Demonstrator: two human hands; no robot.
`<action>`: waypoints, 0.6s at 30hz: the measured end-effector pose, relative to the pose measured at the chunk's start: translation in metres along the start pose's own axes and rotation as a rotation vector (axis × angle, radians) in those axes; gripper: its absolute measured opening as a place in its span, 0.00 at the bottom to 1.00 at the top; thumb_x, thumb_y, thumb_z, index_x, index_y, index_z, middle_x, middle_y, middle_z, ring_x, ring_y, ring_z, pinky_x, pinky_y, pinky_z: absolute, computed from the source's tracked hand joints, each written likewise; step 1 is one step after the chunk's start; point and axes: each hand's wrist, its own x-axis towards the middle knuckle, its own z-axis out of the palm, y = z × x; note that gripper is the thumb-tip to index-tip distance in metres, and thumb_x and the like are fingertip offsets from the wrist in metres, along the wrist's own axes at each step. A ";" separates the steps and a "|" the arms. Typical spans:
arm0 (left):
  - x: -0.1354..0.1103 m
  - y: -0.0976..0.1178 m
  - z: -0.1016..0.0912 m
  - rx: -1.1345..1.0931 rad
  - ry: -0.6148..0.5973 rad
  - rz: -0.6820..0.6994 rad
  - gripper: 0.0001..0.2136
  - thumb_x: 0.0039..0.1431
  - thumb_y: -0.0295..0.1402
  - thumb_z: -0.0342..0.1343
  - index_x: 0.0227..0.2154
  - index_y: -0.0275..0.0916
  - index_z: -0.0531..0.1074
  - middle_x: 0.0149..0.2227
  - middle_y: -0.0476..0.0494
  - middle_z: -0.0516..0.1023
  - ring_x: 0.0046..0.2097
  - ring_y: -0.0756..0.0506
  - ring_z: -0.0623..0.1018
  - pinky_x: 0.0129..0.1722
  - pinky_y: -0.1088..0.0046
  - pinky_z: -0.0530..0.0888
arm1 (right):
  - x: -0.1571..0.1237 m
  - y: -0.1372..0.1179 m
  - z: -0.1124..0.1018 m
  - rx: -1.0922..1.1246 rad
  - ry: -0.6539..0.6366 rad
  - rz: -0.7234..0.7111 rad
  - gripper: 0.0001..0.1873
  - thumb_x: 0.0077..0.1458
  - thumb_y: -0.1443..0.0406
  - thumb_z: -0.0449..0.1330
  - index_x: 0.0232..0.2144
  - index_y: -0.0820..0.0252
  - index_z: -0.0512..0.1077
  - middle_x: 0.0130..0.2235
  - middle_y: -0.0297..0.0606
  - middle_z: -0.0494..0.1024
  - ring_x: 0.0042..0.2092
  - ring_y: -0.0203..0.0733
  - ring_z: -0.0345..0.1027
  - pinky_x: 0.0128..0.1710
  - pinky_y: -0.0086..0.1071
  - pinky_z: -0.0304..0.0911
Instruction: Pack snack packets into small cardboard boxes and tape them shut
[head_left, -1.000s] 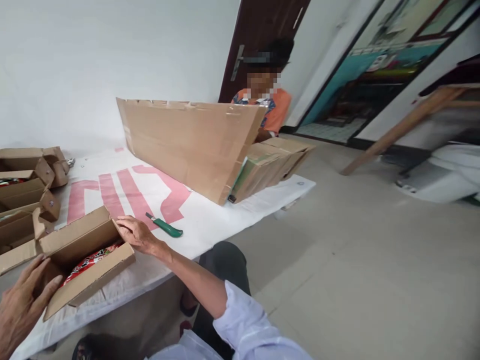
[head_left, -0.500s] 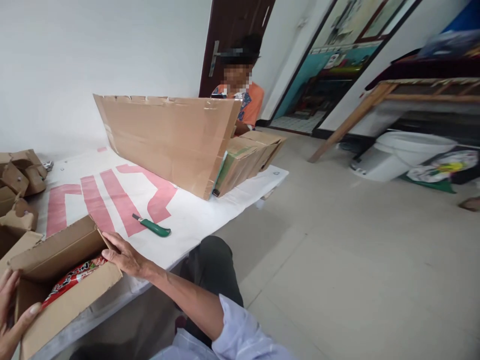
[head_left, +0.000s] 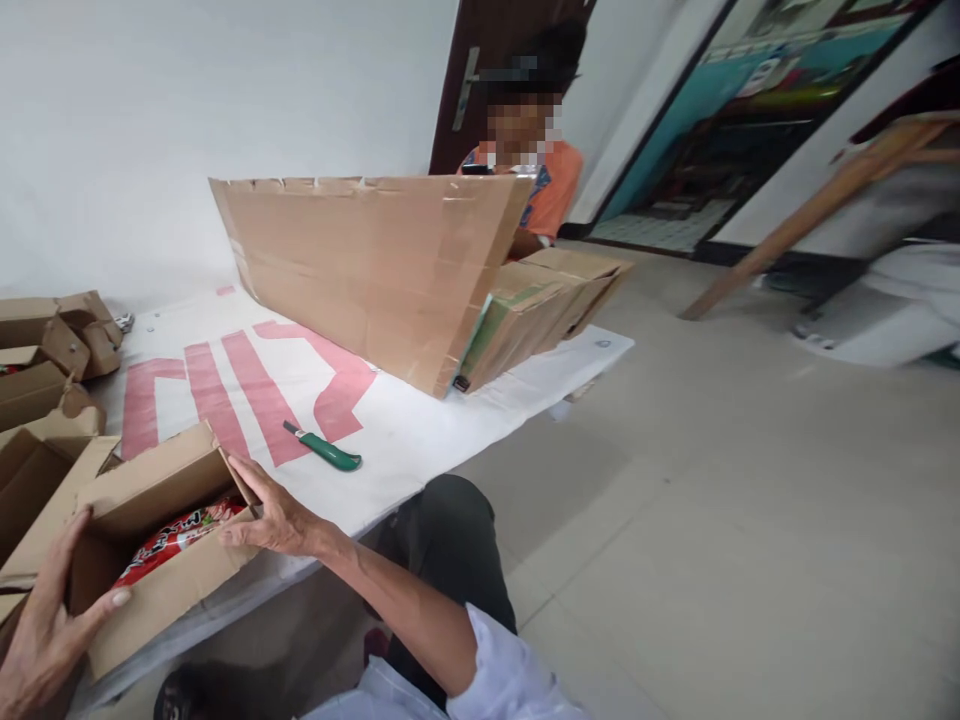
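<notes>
An open cardboard box (head_left: 169, 590) sits at the near table edge on the lower left, with a red printed plastic packet (head_left: 176, 540) inside. My left hand (head_left: 52, 620) grips its left end, fingers at the far side and thumb at the near wall. At the right end, my right hand (head_left: 281, 515) clasps the corner, its thumb against the near wall. A green utility knife (head_left: 330, 452) lies on the table to the right of the box, apart from both hands.
Other open cardboard boxes (head_left: 34, 480) crowd the left side. A large cardboard panel (head_left: 367, 270) stands across the table, with more cartons (head_left: 525, 310) behind its right end. Beyond them is a person in an orange shirt (head_left: 562, 185). The white table cover (head_left: 405, 430) has red markings.
The view has swung left, so the scene appears farther right. Both hands stay on the box; my right thumb has shifted from the top edge onto the near wall.
</notes>
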 end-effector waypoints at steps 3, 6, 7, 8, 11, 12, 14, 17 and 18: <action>-0.003 0.001 -0.003 0.018 -0.003 0.016 0.46 0.50 0.55 0.68 0.71 0.82 0.55 0.76 0.74 0.59 0.76 0.28 0.61 0.74 0.38 0.62 | -0.001 0.003 0.000 -0.021 0.006 -0.015 0.66 0.48 0.45 0.78 0.79 0.51 0.52 0.80 0.46 0.52 0.79 0.58 0.45 0.78 0.50 0.46; -0.003 -0.006 -0.001 0.021 0.002 0.043 0.51 0.45 0.58 0.70 0.73 0.78 0.55 0.76 0.68 0.61 0.75 0.24 0.63 0.72 0.34 0.64 | -0.001 0.005 -0.002 -0.027 0.007 -0.015 0.64 0.49 0.44 0.77 0.78 0.52 0.53 0.79 0.46 0.52 0.79 0.58 0.46 0.78 0.50 0.47; -0.003 -0.009 0.000 0.023 0.005 0.055 0.52 0.44 0.58 0.70 0.73 0.77 0.55 0.76 0.66 0.61 0.75 0.24 0.63 0.72 0.33 0.64 | -0.001 0.006 -0.002 -0.027 0.005 -0.011 0.64 0.49 0.44 0.77 0.78 0.52 0.53 0.79 0.47 0.53 0.79 0.58 0.46 0.78 0.50 0.47; -0.003 -0.011 0.001 0.028 0.010 0.064 0.52 0.44 0.59 0.71 0.73 0.75 0.55 0.76 0.64 0.62 0.75 0.23 0.63 0.72 0.33 0.64 | -0.001 0.006 -0.002 -0.025 0.005 -0.006 0.64 0.48 0.44 0.77 0.78 0.52 0.54 0.79 0.47 0.54 0.79 0.58 0.47 0.78 0.50 0.47; -0.009 -0.009 0.002 0.028 0.011 0.072 0.54 0.46 0.61 0.71 0.76 0.61 0.56 0.76 0.48 0.64 0.74 0.23 0.65 0.72 0.35 0.65 | -0.007 0.008 -0.001 -0.012 0.016 0.024 0.62 0.48 0.43 0.77 0.77 0.53 0.56 0.78 0.47 0.57 0.78 0.59 0.51 0.77 0.50 0.49; -0.012 -0.006 0.002 0.018 -0.001 0.071 0.56 0.46 0.62 0.71 0.76 0.55 0.56 0.76 0.41 0.64 0.74 0.23 0.65 0.72 0.36 0.65 | -0.010 0.009 -0.001 -0.010 0.023 0.037 0.61 0.49 0.43 0.76 0.77 0.53 0.57 0.78 0.48 0.57 0.78 0.60 0.51 0.77 0.51 0.50; -0.018 0.003 -0.001 0.003 -0.055 0.051 0.58 0.47 0.63 0.72 0.77 0.46 0.56 0.76 0.32 0.62 0.75 0.24 0.63 0.73 0.39 0.62 | -0.016 0.011 0.000 -0.016 0.033 0.057 0.60 0.51 0.44 0.76 0.77 0.55 0.58 0.77 0.49 0.58 0.78 0.61 0.51 0.77 0.52 0.50; -0.024 0.012 -0.003 -0.027 -0.091 0.036 0.59 0.47 0.63 0.72 0.77 0.44 0.54 0.77 0.30 0.59 0.77 0.25 0.60 0.75 0.40 0.58 | -0.022 0.014 -0.001 -0.038 0.025 0.034 0.58 0.53 0.44 0.75 0.77 0.52 0.57 0.78 0.48 0.58 0.78 0.61 0.50 0.77 0.53 0.49; -0.026 0.014 -0.003 -0.041 -0.093 0.037 0.60 0.47 0.62 0.73 0.78 0.45 0.53 0.78 0.29 0.58 0.77 0.26 0.59 0.76 0.41 0.57 | -0.024 0.015 -0.002 -0.048 0.018 0.025 0.58 0.53 0.45 0.75 0.77 0.52 0.57 0.78 0.47 0.57 0.78 0.61 0.50 0.77 0.54 0.49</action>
